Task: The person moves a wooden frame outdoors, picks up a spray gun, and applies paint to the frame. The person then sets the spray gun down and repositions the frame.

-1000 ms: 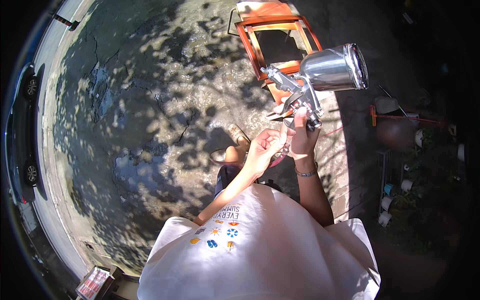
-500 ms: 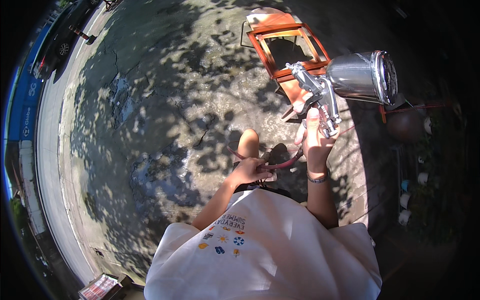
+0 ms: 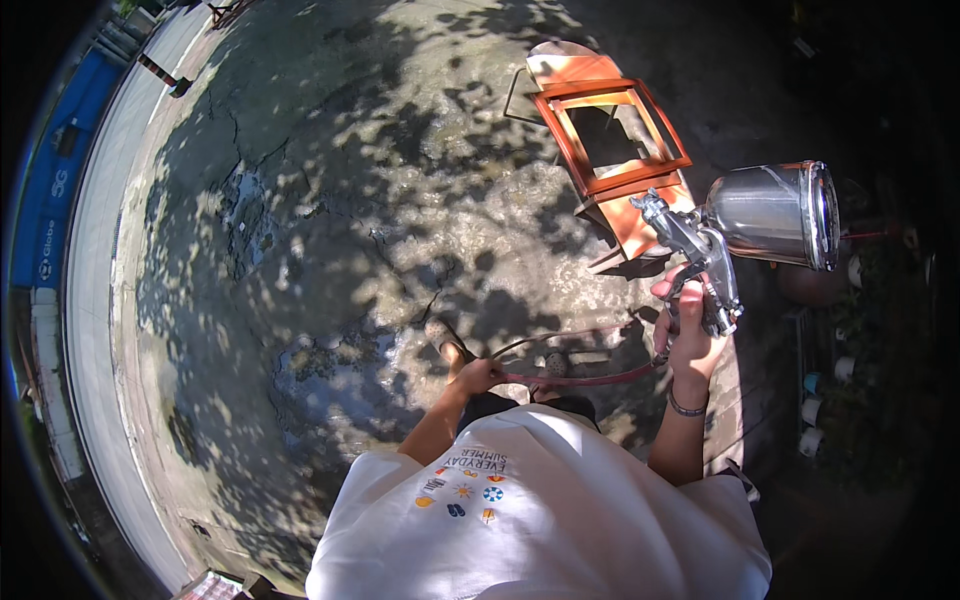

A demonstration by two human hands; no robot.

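Silvery metal makes up the spray gun [image 3: 712,258] at the right of the frame, its nozzle end pointing to the upper left and its rounded cup [image 3: 765,212] reaching out toward the right edge. Just below it, the right hand [image 3: 692,325] is wrapped around the handle, the thumb lying along it. At the lower centre, the left hand [image 3: 478,376] is closed around a dull red hose [image 3: 580,381], which sags a little between the two hands and runs toward the foot of the gun; the joint is too small to make out. As a judgement, the gun should feel rigid and fairly dense, with the cup pulling its weight to one side, more so if filled, though its contents are hidden. Its smooth, shiny cup would probably be slippery, so the handle is the sound place to take hold, with the wrist kept firm against tipping. Bending easily, the hose looks light and rubbery, best held loosely along its length so it does not kink or drag on the gun. Beyond the nozzle, at the upper right of centre, lies an orange frame [image 3: 640,176], apart from both hands.
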